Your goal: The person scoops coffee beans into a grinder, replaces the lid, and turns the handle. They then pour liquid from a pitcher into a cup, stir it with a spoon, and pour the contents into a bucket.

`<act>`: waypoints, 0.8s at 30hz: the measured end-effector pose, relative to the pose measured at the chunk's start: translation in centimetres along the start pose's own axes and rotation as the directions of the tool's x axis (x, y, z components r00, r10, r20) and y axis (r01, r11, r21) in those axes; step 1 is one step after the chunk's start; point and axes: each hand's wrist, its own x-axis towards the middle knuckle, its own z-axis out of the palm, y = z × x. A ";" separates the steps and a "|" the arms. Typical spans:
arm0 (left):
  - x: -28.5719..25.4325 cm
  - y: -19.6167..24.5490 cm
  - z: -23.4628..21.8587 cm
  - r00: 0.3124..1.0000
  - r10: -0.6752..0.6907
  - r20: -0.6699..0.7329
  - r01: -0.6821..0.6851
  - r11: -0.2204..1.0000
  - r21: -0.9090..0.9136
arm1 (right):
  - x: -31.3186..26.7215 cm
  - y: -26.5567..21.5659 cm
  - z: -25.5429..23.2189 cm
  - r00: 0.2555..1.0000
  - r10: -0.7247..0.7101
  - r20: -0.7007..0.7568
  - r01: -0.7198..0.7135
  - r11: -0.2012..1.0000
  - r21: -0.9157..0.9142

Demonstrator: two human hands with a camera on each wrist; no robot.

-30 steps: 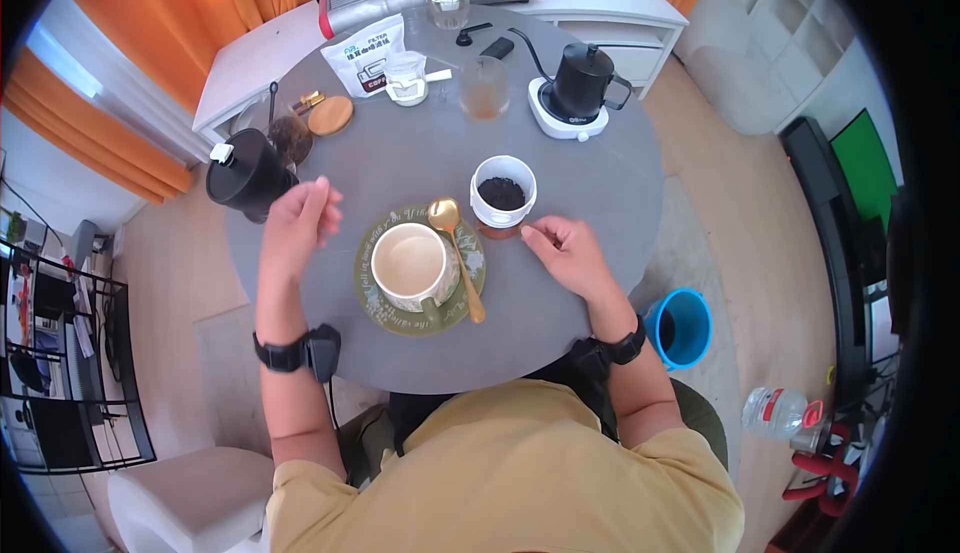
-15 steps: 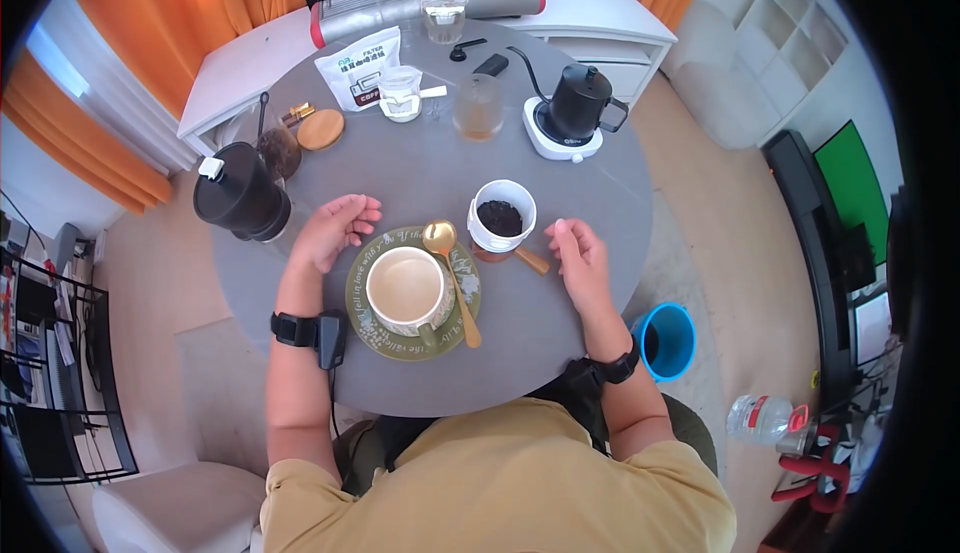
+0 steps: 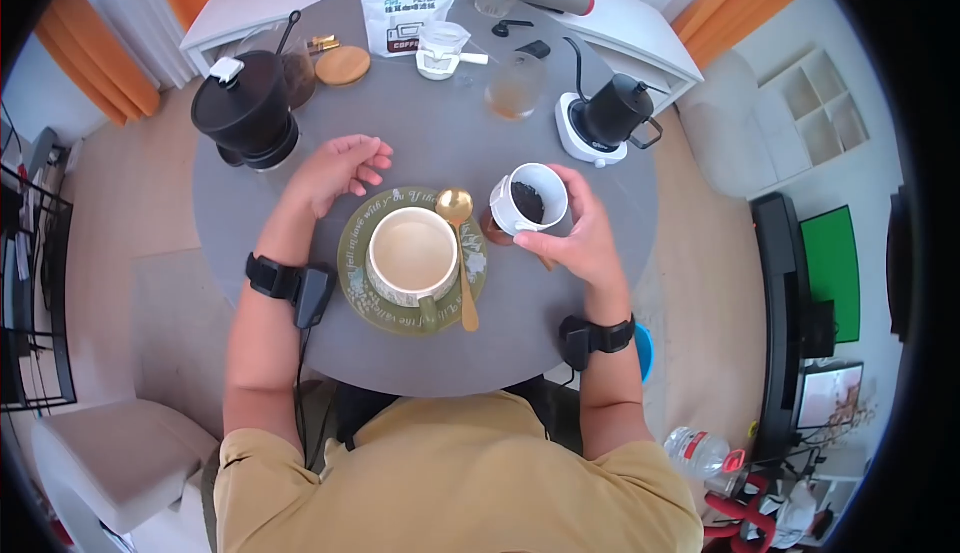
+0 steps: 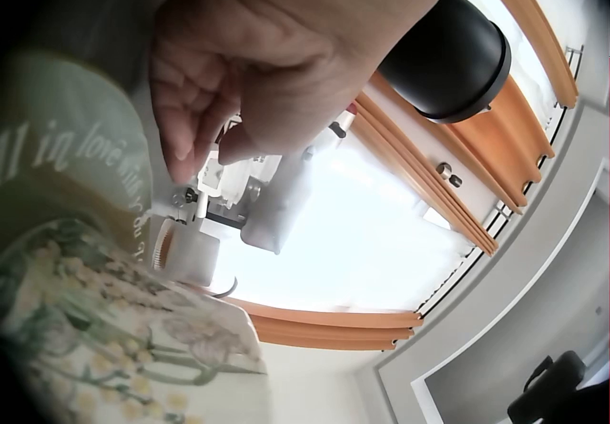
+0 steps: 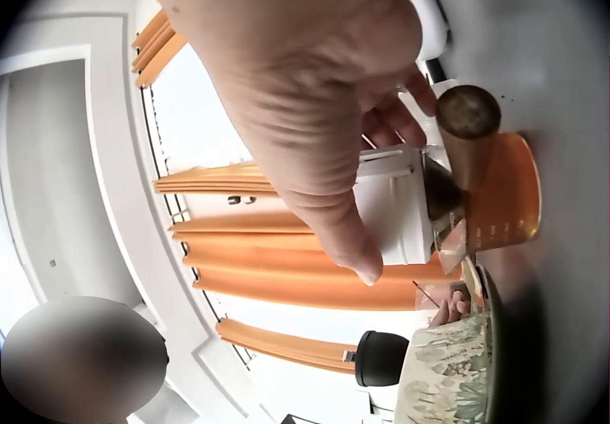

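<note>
My right hand (image 3: pixel 590 238) holds a white coffee dripper (image 3: pixel 507 215), thumb on the near side and fingers round the far side. Dark wet coffee grounds (image 3: pixel 527 205) lie inside it. In the right wrist view the dripper sits close over a glass server (image 5: pixel 510 195) of amber liquid with a wooden handle (image 5: pixel 467 124). My left hand (image 3: pixel 340 171) is empty, fingers loosely bent, just beyond the green saucer (image 3: pixel 362 298). On that saucer stand a cream cup (image 3: pixel 412 253) and a gold spoon (image 3: pixel 466 283). The cup's floral side (image 4: pixel 133 338) fills the lower left wrist view.
A black grinder (image 3: pixel 240 113) stands at the left, near a round wooden lid (image 3: pixel 342 66). Farther back are a coffee filter bag (image 3: pixel 405 18), a small white drip holder (image 3: pixel 440 53) and a glass (image 3: pixel 515 88). At the right, a black gooseneck kettle (image 3: pixel 612 113) sits on a white base (image 3: pixel 590 141).
My right hand has moved from beside the server's handle up to the dripper and now grips it. The left hand stays by the saucer, and the head view has shifted.
</note>
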 end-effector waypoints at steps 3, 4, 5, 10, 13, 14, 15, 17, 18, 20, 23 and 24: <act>0.1 -0.1 -0.1 1.000 0.001 0.011 -0.001 1.000 0.001 | -0.1 0.6 0.8 0.999 0.008 -0.033 -0.004 0.993 0.121; 0.1 -0.2 -0.1 1.000 -0.003 0.006 0.003 1.000 -0.009 | -0.1 0.6 0.9 1.000 0.013 -0.022 -0.010 0.993 0.118; 0.2 -0.1 -0.1 1.000 0.000 0.008 0.000 1.000 -0.004 | -0.1 0.7 0.9 1.000 -0.007 -0.024 0.010 0.991 0.131; 0.2 -0.2 -0.1 1.000 -0.009 0.015 0.010 1.000 -0.010 | -0.1 1.1 1.0 0.997 -0.063 -0.037 0.067 0.992 0.110; 0.2 -0.1 0.0 1.000 -0.022 0.007 0.022 1.000 0.000 | -0.3 1.3 1.0 0.992 -0.071 -0.101 0.092 0.971 0.221; 0.2 -0.1 0.0 1.000 -0.020 0.012 0.020 1.000 0.000 | -0.3 1.2 1.0 0.991 -0.054 -0.126 0.086 0.962 0.261; 0.2 -0.1 0.0 1.000 -0.018 0.019 0.018 1.000 0.000 | -0.4 1.2 1.0 0.988 -0.037 -0.151 0.081 0.950 0.300; 0.2 -0.1 0.1 1.000 -0.025 0.012 0.024 1.000 0.010 | -0.4 1.0 0.8 0.986 -0.018 -0.168 0.074 0.940 0.334; 0.3 -0.2 0.1 1.000 -0.030 0.002 0.030 0.999 0.014 | -0.4 1.0 0.8 0.984 0.001 -0.178 0.065 0.929 0.365; 0.3 -0.2 0.1 0.999 -0.033 0.004 0.033 0.999 0.017 | -0.4 0.8 0.7 0.985 0.002 -0.171 0.062 0.926 0.371; 0.3 -0.2 0.1 0.999 -0.034 0.001 0.034 0.999 0.018 | -0.3 0.8 0.7 0.989 -0.002 -0.148 0.059 0.924 0.379; 0.3 -0.1 0.1 0.999 -0.032 -0.002 0.032 0.999 0.017 | -0.3 0.9 0.7 0.991 -0.008 -0.134 0.058 0.923 0.380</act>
